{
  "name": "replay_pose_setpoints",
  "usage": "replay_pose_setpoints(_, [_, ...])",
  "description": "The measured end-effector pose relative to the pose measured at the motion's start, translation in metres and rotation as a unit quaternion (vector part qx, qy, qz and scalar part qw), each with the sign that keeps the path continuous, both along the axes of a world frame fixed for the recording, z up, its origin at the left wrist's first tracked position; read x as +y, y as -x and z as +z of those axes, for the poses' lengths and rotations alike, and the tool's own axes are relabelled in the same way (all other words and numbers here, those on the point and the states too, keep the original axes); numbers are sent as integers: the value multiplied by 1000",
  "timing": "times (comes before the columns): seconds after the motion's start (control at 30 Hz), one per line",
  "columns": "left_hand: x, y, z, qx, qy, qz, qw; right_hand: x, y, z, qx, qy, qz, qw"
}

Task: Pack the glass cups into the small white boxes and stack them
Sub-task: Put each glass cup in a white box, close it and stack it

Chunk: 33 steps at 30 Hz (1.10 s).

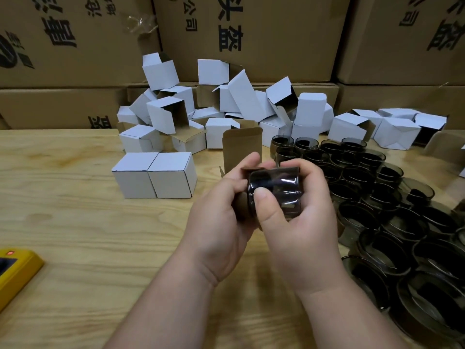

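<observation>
At frame centre the right hand [297,212] grips a dark glass cup [275,195] and the left hand [221,210] holds an open small white box [241,152] (flap raised), so a tilted cup could catch the box mouth and slip onto the table [75,222].

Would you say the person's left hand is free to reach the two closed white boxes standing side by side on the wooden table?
Probably not yet: the left hand grips the open box, while the right hand holds the dark glass cup. The path to the two closed white boxes looks clear.
</observation>
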State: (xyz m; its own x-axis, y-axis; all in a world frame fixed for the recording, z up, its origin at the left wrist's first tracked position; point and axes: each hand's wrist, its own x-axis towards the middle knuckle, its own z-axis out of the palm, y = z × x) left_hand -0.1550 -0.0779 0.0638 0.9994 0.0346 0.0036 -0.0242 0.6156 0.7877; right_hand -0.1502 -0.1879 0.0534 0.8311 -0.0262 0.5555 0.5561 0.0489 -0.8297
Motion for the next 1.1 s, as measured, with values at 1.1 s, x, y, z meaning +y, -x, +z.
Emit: replay_pose_setpoints(1.1, [2, 5, -9, -149, -106, 38, 982, -5, 0, 12, 137, -99, 199, 965])
